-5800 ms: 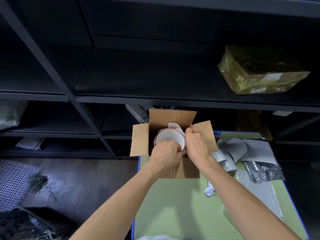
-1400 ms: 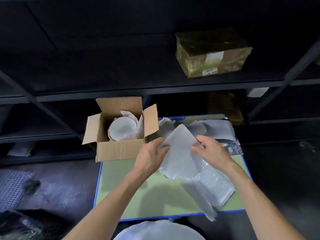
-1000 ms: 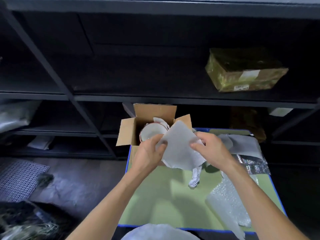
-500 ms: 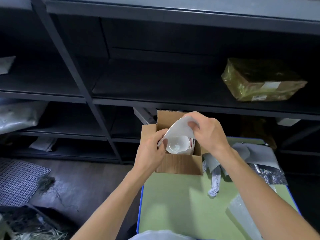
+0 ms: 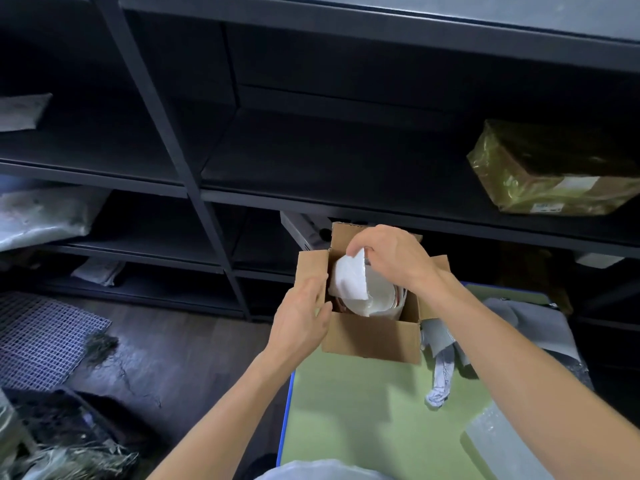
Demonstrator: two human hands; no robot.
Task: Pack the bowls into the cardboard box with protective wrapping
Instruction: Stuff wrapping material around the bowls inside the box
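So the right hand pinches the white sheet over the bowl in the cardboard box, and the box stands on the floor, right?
Not the floor: the head view shows the cardboard box standing on the green table. The rest holds: the right hand pinches the white sheet over the bowl in the box.

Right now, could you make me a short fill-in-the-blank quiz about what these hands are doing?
The right hand pinches a sheet coloured ____.
The left hand touches a box made of ____.
The bowl sits ____ the box.
The table top is ____.
Missing: white, cardboard, inside, green.
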